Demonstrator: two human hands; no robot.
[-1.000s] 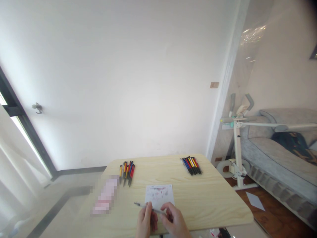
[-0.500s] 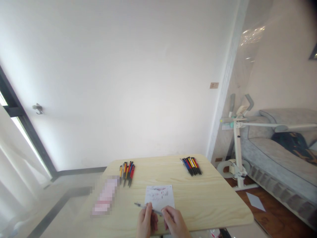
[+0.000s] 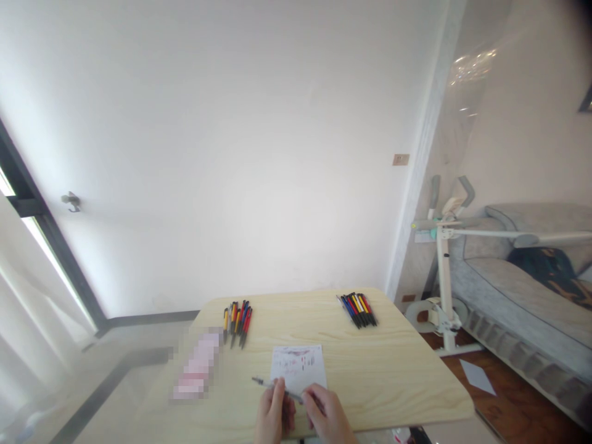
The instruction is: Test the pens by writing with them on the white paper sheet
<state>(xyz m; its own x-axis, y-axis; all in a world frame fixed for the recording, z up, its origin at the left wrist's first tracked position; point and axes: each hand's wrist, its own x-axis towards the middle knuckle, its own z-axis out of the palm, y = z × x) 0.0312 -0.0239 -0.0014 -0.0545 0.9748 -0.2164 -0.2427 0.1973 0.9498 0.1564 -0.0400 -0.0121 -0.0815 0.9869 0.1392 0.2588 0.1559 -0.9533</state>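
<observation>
A slim pen [image 3: 292, 394], clear or grey with a dark end, lies slantwise between my two hands above the table's front edge. My left hand [image 3: 274, 408] pinches it around the middle between thumb and fingers. At its right end, the fingertips of my right hand [image 3: 325, 411] close on it. Just beyond my hands rests a white sheet of paper [image 3: 314, 372] with dark and reddish marks, its lower part hidden by the hands. Several coloured pens [image 3: 237, 322] lie in a loose group at the left, and several more pens [image 3: 357, 309] lie side by side at the back right.
The light wooden table [image 3: 407, 376] has rounded corners and backs onto a white wall [image 3: 259, 154]. A blurred pink item [image 3: 198, 364] is at the table's left edge. To the right stand an exercise bike [image 3: 444, 277] and a grey sofa [image 3: 494, 271].
</observation>
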